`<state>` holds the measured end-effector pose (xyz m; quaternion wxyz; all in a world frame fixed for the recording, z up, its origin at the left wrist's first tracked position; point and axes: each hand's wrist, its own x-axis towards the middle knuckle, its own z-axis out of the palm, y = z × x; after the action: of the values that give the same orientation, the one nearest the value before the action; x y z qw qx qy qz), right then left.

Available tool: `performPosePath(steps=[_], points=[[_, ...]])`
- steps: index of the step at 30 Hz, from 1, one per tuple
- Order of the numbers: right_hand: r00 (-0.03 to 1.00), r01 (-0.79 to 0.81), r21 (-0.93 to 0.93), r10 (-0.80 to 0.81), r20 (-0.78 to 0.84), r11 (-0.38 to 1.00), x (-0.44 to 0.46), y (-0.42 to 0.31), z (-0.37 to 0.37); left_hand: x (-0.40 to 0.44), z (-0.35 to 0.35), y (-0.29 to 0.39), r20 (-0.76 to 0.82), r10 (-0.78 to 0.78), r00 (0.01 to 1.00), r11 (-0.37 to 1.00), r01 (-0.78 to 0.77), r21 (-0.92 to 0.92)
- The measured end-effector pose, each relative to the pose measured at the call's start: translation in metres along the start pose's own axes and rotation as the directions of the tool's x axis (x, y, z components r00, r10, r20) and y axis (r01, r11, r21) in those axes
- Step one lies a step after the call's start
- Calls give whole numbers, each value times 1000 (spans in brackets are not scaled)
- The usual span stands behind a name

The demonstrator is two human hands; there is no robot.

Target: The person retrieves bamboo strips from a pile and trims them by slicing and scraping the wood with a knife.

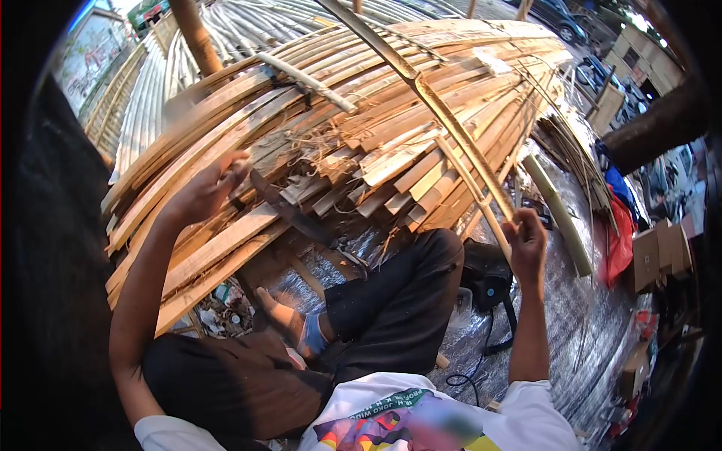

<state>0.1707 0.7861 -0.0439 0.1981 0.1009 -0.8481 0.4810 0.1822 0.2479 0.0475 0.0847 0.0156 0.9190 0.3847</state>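
Note:
My right hand (526, 239) is closed round the lower end of a long split bamboo strip (459, 131), which slants up and left over the stacked wood. A thinner strip (470, 184) runs down to the same hand. My left hand (208, 188) is closed round the handle end of a dark, long-bladed knife (293, 214); the blade points down and right, just above the plank ends. The stacked wooden planks (421, 98) spread out in front of my crossed legs.
A short stick (307, 81) lies on the planks. To the right are a green bamboo pole (558, 214), a red bag (621, 233), cardboard boxes (662, 255) and a black bag (485, 278). A thick post (654, 131) stands at the right; another post (194, 37) rises at upper left.

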Motion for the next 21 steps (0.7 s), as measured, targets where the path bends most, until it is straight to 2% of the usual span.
performPosePath(steps=[1, 2, 3, 4, 5, 6, 7, 9, 10, 11, 12, 13, 14, 16, 17, 18, 19, 20, 21], points=[[1000, -10, 197, 9, 5, 980, -7, -8, 54, 0, -2, 2, -87, 50, 995, 984, -64, -166], [999, -34, 195, 26, 44, 980, -15, -23, 99, 3, -6, 3, -153, 40, 987, 947, -86, -310], [978, -156, 379, 89, 188, 912, -23, -52, 138, 6, -12, 5, -218, 31, 975, 890, -126, -438], [962, -160, 469, 30, 272, 869, -28, -71, 177, 5, -17, 10, -318, 48, 947, 791, -230, -567], [940, -156, 471, -16, 341, 868, -35, -87, 210, 5, -23, 14, -418, 54, 907, 665, -345, -662], [922, -122, 511, -93, 376, 851, -44, -99, 243, 5, -32, 10, -509, 72, 858, 577, -452, -680], [877, -182, 511, -96, 471, 840, -49, -116, 262, 0, -42, 11, -583, -19, 812, 458, -511, -727], [803, -304, 558, -108, 586, 772, -59, -128, 302, -9, -64, 13, -741, -200, 641, 398, -638, -659], [791, -313, 566, -120, 600, 763, -61, -129, 317, -10, -79, 3, -805, -302, 510, 456, -665, -592], [774, -315, 565, -138, 618, 763, -62, -129, 333, -13, -99, -13, -804, -331, 494, 417, -687, -594], [757, -316, 562, -153, 635, 764, -63, -127, 348, -15, -116, -23, -830, -308, 464, 459, -692, -557], [770, -101, 514, -260, 582, 852, -59, -118, 360, -17, -130, -34, -852, -284, 439, 499, -691, -523], [800, -45, 448, -237, 552, 893, -58, -118, 359, -16, -136, -26, -875, -311, 371, 549, -682, -484], [877, 63, 315, -204, 436, 947, -52, -108, 357, -10, -156, -30, -905, -292, 308, 580, -696, -424], [910, 94, 160, -150, 386, 983, -53, -99, 350, -5, -161, -25, -918, -286, 275, 580, -713, -394], [919, 104, 4, -98, 382, 995, -56, -77, 346, 3, -163, -21, -940, -250, 234, 599, -725, -340], [933, 102, -80, -68, 353, 992, -67, -56, 341, 9, -162, -17, -947, -187, 262, 600, -733, -321], [904, 40, -158, 32, 426, 987, -75, -39, 330, 19, -166, -26, -952, -164, 257, 600, -740, -303], [875, -28, -125, 85, 476, 992, -89, -14, 324, 34, -169, -38, -956, -145, 256, 597, -748, -291]])
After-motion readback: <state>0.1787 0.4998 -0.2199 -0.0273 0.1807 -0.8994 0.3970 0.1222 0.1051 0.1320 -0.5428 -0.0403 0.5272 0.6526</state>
